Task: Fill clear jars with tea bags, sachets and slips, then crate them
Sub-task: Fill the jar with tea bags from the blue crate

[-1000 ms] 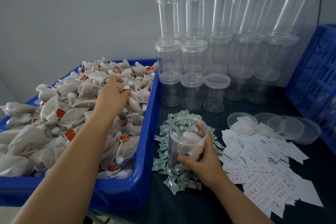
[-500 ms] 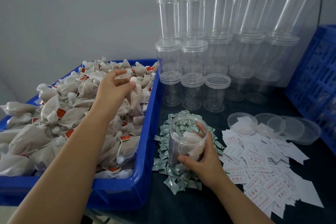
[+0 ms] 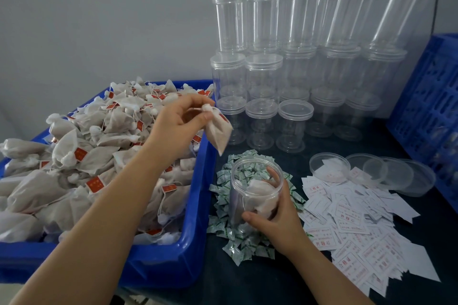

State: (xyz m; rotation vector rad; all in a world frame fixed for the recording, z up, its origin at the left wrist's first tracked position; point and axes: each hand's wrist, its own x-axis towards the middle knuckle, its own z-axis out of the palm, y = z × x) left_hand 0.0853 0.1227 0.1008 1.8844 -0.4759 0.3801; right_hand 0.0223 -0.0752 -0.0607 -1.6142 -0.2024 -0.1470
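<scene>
One tea bag (image 3: pixel 219 131) hangs from my left hand (image 3: pixel 177 122), fingers pinched on its knotted top, above the counter (image 3: pixel 285 280) between the blue bin (image 3: pixel 195 250) and the open jar (image 3: pixel 256 190). I judge it light, soft and limp; the knot is the sure hold. My right hand (image 3: pixel 278 220) wraps the jar, fingers curled round its wall, on the sachets (image 3: pixel 238 242). The jar looks smooth, stiff and light, so I grip it low. Slips (image 3: pixel 359 230) lie just right.
</scene>
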